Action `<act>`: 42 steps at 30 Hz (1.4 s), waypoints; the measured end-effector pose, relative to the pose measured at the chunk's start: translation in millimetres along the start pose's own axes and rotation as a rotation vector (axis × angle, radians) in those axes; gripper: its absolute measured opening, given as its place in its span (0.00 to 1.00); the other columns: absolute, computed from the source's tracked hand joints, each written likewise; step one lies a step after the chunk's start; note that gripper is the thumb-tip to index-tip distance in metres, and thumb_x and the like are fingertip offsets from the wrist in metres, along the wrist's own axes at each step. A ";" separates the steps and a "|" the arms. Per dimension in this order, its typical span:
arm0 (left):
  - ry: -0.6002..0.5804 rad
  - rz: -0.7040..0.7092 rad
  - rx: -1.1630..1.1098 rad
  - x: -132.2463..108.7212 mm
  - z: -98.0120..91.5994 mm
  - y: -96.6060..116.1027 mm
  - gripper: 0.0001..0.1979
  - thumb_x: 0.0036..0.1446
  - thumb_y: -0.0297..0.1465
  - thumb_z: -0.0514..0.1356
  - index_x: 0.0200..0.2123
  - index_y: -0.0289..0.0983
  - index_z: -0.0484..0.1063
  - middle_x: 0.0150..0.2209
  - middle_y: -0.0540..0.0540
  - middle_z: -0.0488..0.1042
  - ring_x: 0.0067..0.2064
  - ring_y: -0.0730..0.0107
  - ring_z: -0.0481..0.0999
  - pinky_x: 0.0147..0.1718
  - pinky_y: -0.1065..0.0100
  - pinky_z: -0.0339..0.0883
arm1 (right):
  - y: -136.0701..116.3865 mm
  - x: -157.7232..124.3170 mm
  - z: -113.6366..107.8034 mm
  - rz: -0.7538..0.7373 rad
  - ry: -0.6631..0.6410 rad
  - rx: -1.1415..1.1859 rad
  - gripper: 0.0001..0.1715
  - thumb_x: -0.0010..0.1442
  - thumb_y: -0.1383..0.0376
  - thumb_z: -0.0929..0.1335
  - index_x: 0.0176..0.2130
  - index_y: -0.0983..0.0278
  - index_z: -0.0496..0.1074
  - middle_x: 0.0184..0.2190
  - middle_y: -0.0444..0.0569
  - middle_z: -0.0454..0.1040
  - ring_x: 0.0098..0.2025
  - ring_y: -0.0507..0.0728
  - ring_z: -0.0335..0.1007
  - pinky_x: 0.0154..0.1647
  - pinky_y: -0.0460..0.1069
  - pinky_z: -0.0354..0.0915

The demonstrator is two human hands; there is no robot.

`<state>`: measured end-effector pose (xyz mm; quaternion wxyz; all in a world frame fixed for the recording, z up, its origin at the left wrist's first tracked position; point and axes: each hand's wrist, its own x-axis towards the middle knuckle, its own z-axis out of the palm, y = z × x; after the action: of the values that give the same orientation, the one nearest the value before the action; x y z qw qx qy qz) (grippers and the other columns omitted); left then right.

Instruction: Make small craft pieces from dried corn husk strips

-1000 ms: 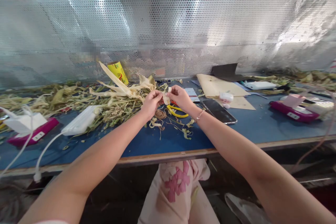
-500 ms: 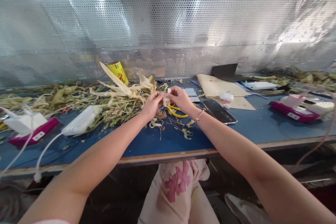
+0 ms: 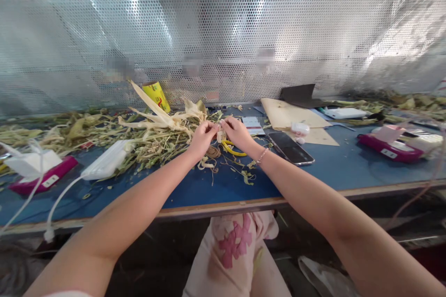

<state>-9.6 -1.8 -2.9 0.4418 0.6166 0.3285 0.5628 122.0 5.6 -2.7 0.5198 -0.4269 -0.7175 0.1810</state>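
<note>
My left grip (image 3: pixel 203 139) and right grip (image 3: pixel 237 134) nearly meet above the bench (image 3: pixel 198 190), both pinching a pale dry strip (image 3: pixel 220 137). I judge this fine fingertip work; the next move calls for small, careful control. Dried stalks (image 3: pixel 153 148) crowd my left; a yellow loop (image 3: pixel 234 150) beneath could snag. A phone (image 3: pixel 291 148) lies near my right wrist.

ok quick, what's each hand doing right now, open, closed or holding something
Left hand: closed, pinching a small pale dry plant piece.
Right hand: closed, apparently pinching the same piece; its grip is partly hidden.
</note>
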 end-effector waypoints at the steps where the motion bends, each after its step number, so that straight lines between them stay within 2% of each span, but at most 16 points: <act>1: -0.002 -0.003 -0.011 -0.3 0.9 0.7 0.11 0.48 0.34 0.59 0.22 0.35 0.60 0.18 0.55 0.59 0.20 0.81 0.59 0.21 0.75 0.54 | -1.7 -0.8 -0.7 -0.017 0.021 -0.039 0.15 0.55 0.57 0.59 0.23 0.63 0.56 0.18 0.39 0.57 0.22 0.48 0.53 0.25 0.45 0.51; 6: 0.032 -0.045 -0.057 -0.9 5.7 3.8 0.10 0.53 0.31 0.54 0.22 0.36 0.58 0.18 0.55 0.58 0.20 0.80 0.59 0.21 0.75 0.55 | -8.5 -4.4 -3.3 -0.089 0.051 -0.079 0.13 0.55 0.59 0.60 0.23 0.63 0.56 0.16 0.38 0.54 0.20 0.48 0.48 0.24 0.44 0.48; 13: 0.122 0.021 0.243 -0.9 1.7 -0.4 0.11 0.56 0.36 0.50 0.25 0.37 0.58 0.16 0.55 0.58 0.18 0.77 0.60 0.21 0.73 0.55 | -14.6 -9.2 -2.7 -0.200 0.011 -0.061 0.10 0.56 0.60 0.61 0.27 0.64 0.62 0.16 0.37 0.52 0.20 0.47 0.46 0.23 0.43 0.48; 19: 0.187 -0.057 0.282 -3.5 2.1 3.6 0.12 0.57 0.39 0.47 0.26 0.39 0.55 0.13 0.56 0.56 0.15 0.75 0.59 0.18 0.71 0.53 | -16.5 -11.1 0.3 -0.263 -0.075 -0.063 0.10 0.56 0.59 0.61 0.30 0.63 0.66 0.17 0.38 0.55 0.20 0.48 0.48 0.25 0.44 0.51; 22: 0.241 -0.014 0.257 -4.9 1.7 5.8 0.12 0.56 0.41 0.49 0.27 0.40 0.54 0.14 0.57 0.54 0.14 0.76 0.57 0.18 0.72 0.50 | -18.2 -11.9 0.8 -0.234 -0.094 -0.050 0.10 0.56 0.59 0.61 0.32 0.62 0.67 0.17 0.38 0.55 0.20 0.48 0.48 0.26 0.44 0.51; 25: 0.289 0.079 0.242 -5.1 0.0 5.7 0.12 0.54 0.41 0.53 0.26 0.40 0.55 0.17 0.55 0.56 0.18 0.76 0.58 0.20 0.72 0.50 | -19.3 -12.5 0.6 -0.220 -0.102 -0.027 0.11 0.56 0.59 0.61 0.31 0.63 0.67 0.17 0.38 0.55 0.20 0.48 0.48 0.26 0.44 0.51; 32: 0.337 0.162 0.410 -6.4 1.8 16.3 0.09 0.55 0.35 0.53 0.26 0.39 0.58 0.21 0.53 0.58 0.24 0.73 0.60 0.26 0.70 0.51 | -19.9 -11.6 0.4 -0.183 -0.044 0.100 0.11 0.54 0.58 0.62 0.28 0.63 0.65 0.17 0.39 0.54 0.21 0.47 0.48 0.25 0.44 0.51; 37: 0.234 0.222 0.398 -11.9 4.7 25.4 0.06 0.55 0.33 0.53 0.27 0.39 0.58 0.17 0.55 0.56 0.20 0.74 0.58 0.25 0.69 0.50 | -16.4 -5.4 -0.3 0.027 0.010 0.393 0.13 0.53 0.54 0.63 0.28 0.62 0.62 0.16 0.37 0.52 0.17 0.46 0.46 0.18 0.44 0.48; 42: 0.158 0.247 0.375 -13.5 6.1 22.0 0.06 0.54 0.35 0.54 0.28 0.40 0.59 0.17 0.54 0.59 0.20 0.76 0.59 0.25 0.70 0.52 | -11.8 0.4 -1.6 0.191 0.055 0.520 0.16 0.49 0.52 0.65 0.28 0.61 0.60 0.14 0.36 0.53 0.13 0.45 0.45 0.14 0.43 0.46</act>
<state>-7.6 -23.7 11.9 0.2202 0.6773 0.3828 0.5883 118.4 -1.1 6.5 0.6117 -0.3498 -0.5890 0.3957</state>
